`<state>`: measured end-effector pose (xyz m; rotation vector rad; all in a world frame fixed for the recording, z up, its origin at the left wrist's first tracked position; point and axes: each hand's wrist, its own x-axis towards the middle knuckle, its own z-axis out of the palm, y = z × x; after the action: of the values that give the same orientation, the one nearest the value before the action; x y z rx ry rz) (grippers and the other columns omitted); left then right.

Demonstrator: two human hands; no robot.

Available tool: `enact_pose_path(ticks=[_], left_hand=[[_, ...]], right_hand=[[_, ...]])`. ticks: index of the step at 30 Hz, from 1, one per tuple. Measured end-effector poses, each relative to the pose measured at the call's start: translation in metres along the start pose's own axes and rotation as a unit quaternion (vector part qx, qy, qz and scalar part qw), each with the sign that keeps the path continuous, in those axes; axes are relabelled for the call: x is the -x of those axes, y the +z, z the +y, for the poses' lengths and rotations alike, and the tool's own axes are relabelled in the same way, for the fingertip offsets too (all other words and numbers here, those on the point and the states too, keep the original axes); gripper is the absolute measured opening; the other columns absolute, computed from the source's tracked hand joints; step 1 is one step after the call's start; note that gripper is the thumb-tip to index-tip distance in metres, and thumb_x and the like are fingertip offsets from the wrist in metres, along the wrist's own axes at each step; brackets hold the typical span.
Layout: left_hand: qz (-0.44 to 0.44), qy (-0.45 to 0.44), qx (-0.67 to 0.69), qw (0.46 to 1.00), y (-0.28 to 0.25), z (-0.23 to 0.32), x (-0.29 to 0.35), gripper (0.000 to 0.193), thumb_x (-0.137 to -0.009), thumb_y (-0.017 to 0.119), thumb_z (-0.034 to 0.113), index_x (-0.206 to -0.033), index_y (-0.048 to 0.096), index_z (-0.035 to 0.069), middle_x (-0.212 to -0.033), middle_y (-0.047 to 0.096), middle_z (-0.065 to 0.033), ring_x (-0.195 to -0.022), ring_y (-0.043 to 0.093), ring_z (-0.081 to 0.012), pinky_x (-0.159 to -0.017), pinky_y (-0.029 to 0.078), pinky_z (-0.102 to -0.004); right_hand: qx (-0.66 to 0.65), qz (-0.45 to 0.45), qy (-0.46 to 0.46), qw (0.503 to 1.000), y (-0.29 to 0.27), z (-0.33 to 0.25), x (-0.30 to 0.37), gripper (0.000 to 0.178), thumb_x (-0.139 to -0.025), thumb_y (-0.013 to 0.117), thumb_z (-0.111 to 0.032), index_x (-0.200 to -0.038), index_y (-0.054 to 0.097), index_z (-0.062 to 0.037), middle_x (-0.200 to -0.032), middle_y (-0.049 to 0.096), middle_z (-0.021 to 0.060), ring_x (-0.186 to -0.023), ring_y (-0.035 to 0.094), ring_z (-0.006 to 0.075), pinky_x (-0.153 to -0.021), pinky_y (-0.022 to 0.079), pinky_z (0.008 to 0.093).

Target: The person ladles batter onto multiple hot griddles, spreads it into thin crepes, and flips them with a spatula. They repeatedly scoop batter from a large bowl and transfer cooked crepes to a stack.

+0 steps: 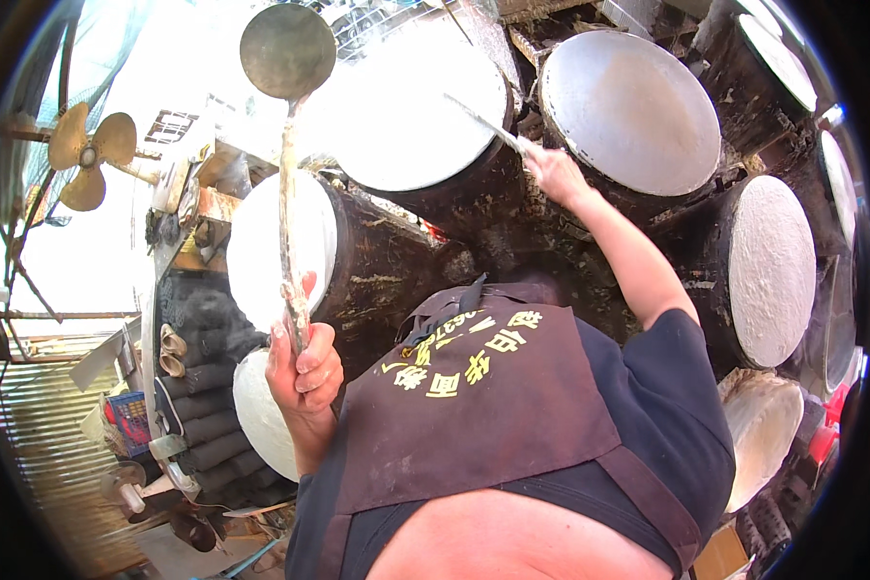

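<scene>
My left hand [304,372] grips the worn wooden handle of a long ladle [288,53]. The ladle stands upright, and its round metal bowl shows at the top left. My right hand [554,176] is closed on a thin, pale, stick-like tool [483,123] that reaches left across a dark drum [478,198]. White fills that drum's top; glare hides its detail. Whether the tool touches the white surface, I cannot tell. Just right of my right hand, another drum has a smooth greyish-white top [633,111].
More dark drums with white tops ring me: a left drum [377,266], partly behind the ladle, and a right drum [696,251] with a rough white top. A fan [89,155] stands far left. Dark stacked cylinders [213,406] and a blue basket [130,420] lie lower left.
</scene>
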<state>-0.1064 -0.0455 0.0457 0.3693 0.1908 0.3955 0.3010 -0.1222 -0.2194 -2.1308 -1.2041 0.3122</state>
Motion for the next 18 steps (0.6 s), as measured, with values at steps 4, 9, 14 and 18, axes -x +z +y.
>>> enact_pose_path(ticks=[4, 9, 14, 18], left_hand=[[-0.013, -0.030, -0.016, 0.999, 0.013, 0.003, -0.026, 0.060, -0.103, 0.035, 0.031, -0.151, 0.002, 0.019, -0.069, 0.035, -0.0030, -0.039, 0.026, -0.0023, -0.029, 0.024, -0.0163], [0.003, -0.050, -0.018, 0.999, 0.012, 0.002, -0.036, 0.059, -0.103, 0.035, 0.031, -0.151, 0.002, 0.019, -0.069, 0.036, -0.0025, -0.039, 0.026, -0.0023, -0.029, 0.025, -0.0165], [0.042, -0.024, 0.029, 0.998, 0.001, -0.003, -0.019, 0.060, -0.103, 0.036, 0.022, -0.151, 0.001, 0.018, -0.072, 0.035, -0.0036, -0.040, 0.020, -0.0005, -0.029, 0.020, -0.0160], [0.051, -0.038, 0.033, 0.997, 0.001, -0.003, -0.035, 0.061, -0.102, 0.039, 0.020, -0.151, 0.002, 0.017, -0.072, 0.034, -0.0033, -0.040, 0.020, -0.0006, -0.029, 0.020, -0.0161]], right_hand=[[0.028, 0.003, 0.016, 0.999, -0.003, 0.010, -0.100, 0.036, -0.092, 0.048, -0.026, -0.127, 0.052, -0.0212, -0.098, 0.065, 0.0211, -0.093, 0.062, 0.0384, -0.082, 0.049, 0.0482], [0.015, -0.017, -0.088, 0.996, 0.005, -0.026, -0.085, 0.036, -0.092, 0.050, -0.018, -0.126, 0.053, -0.0074, -0.104, 0.063, 0.0211, -0.094, 0.062, 0.0357, -0.082, 0.049, 0.0414], [-0.121, 0.128, 0.029, 0.984, 0.010, -0.061, 0.041, 0.053, -0.089, 0.047, -0.009, -0.141, 0.037, -0.0114, -0.084, 0.061, 0.0228, -0.078, 0.060, 0.0413, -0.072, 0.048, 0.0486], [-0.064, 0.076, 0.128, 0.987, 0.027, -0.041, -0.022, 0.054, -0.087, 0.042, -0.008, -0.141, 0.036, -0.0104, -0.085, 0.060, 0.0252, -0.078, 0.060, 0.0423, -0.073, 0.048, 0.0498]])
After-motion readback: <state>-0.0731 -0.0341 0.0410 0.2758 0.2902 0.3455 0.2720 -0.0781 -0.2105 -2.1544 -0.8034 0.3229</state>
